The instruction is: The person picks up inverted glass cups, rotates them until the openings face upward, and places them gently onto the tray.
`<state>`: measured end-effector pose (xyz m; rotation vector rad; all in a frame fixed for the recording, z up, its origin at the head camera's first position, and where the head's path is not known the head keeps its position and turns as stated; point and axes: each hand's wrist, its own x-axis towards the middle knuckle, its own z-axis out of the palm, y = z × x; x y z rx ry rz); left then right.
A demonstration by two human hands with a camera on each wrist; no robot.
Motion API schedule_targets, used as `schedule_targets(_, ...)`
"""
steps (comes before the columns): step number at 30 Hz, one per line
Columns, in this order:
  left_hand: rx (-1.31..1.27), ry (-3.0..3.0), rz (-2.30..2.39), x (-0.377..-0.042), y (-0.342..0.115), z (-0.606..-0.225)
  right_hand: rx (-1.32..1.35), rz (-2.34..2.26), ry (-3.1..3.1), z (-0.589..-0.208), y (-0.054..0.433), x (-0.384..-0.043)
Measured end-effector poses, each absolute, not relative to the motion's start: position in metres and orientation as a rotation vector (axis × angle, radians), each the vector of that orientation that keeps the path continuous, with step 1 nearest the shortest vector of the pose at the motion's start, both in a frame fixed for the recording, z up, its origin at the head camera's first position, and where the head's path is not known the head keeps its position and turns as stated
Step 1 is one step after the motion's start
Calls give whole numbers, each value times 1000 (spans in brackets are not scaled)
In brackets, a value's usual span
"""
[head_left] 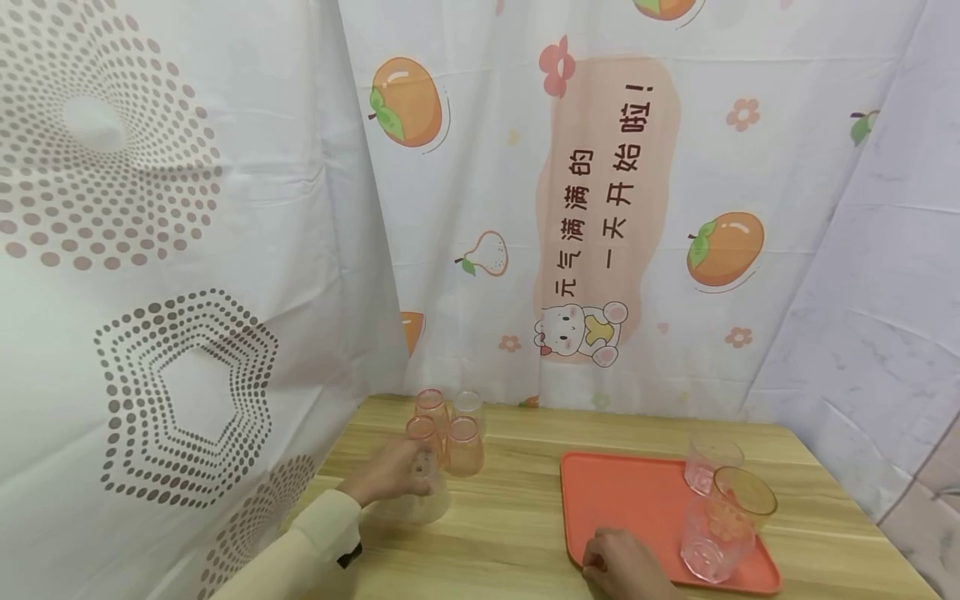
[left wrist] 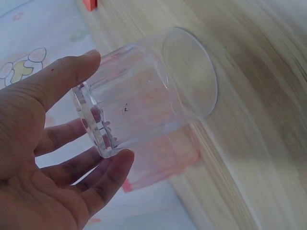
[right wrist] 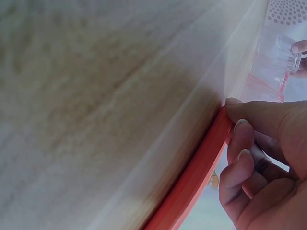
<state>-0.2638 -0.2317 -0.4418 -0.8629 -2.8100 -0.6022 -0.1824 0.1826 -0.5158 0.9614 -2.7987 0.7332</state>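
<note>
My left hand (head_left: 397,473) grips a clear drinking glass (left wrist: 139,96) by its thick base, thumb on one side and fingers on the other. The glass is upside down, its rim close over the wooden table. Right beside it stand several upturned glasses, among them a pink one (head_left: 463,447) and a clear one (head_left: 468,407). At the near left corner of the red tray (head_left: 615,492), my right hand (head_left: 624,562) pinches the edge with its thumb (right wrist: 259,115) and curled fingers.
On the tray's right side, a clear glass (head_left: 712,467) stands at the back. An amber-rimmed glass (head_left: 765,500) overlaps another clear glass (head_left: 708,554) nearer the front. Curtains (head_left: 465,167) close off the back and both sides of the table (head_left: 510,500).
</note>
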Motion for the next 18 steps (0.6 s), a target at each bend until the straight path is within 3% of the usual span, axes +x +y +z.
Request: schedule_targets(18, -995, -2799, -663, -257, -201, -437, 957, 714, -2789, -516, 182, -181)
